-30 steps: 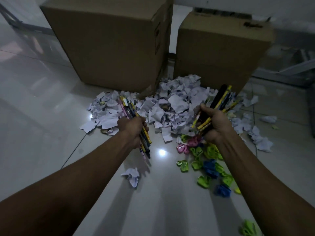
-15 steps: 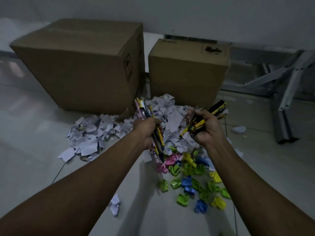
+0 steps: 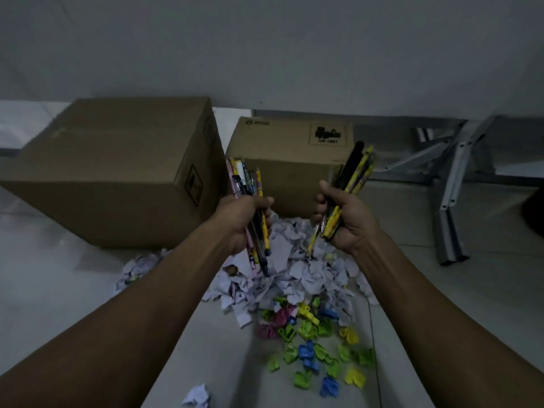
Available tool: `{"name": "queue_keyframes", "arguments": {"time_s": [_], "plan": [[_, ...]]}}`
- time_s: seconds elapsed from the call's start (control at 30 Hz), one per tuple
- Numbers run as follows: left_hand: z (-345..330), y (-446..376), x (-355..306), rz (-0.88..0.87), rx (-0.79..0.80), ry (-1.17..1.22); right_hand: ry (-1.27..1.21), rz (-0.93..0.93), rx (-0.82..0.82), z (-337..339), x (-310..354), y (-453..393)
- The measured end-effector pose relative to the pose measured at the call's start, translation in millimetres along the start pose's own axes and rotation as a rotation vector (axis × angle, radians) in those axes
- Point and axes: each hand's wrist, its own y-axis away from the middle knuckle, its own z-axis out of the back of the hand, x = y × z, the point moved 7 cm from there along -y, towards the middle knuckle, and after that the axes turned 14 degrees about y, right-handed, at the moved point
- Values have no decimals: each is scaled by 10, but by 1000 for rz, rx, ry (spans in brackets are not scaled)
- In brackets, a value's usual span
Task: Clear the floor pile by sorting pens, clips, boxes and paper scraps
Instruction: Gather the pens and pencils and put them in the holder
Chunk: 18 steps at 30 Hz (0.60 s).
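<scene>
My left hand (image 3: 240, 219) grips a bundle of pens (image 3: 248, 181), mostly pink, blue and yellow, held upright above the floor pile. My right hand (image 3: 343, 220) grips a second bundle of black and yellow pens (image 3: 357, 167), tilted to the right. Below both hands lies a heap of torn white paper scraps (image 3: 297, 275). Nearer to me, several green, blue, yellow and pink clips (image 3: 312, 346) are scattered on the tiles. Two closed cardboard boxes stand behind the pile: a large box (image 3: 117, 169) on the left and a smaller box (image 3: 288, 148) beside it.
A grey wall rises behind the boxes. Grey metal furniture legs (image 3: 450, 207) stand at the right. A lone crumpled paper scrap (image 3: 198, 396) lies near the bottom edge, and more scraps (image 3: 138, 267) lie left of my left forearm on the pale tiled floor.
Both hands have risen from the pile with their pen bundles and now stand in front of the boxes. The view has tilted up, showing more wall.
</scene>
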Motion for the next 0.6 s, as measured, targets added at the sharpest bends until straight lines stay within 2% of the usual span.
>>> {"name": "queue_keyframes", "arguments": {"time_s": [0.27,0.6], "plan": [[-650,1144,-718,42,-2,-6,41,-30,-82,-274,978,1154],[-2224,3218,-2324,101,99,-24,-78,14,-171,-871,3250,2961]]}}
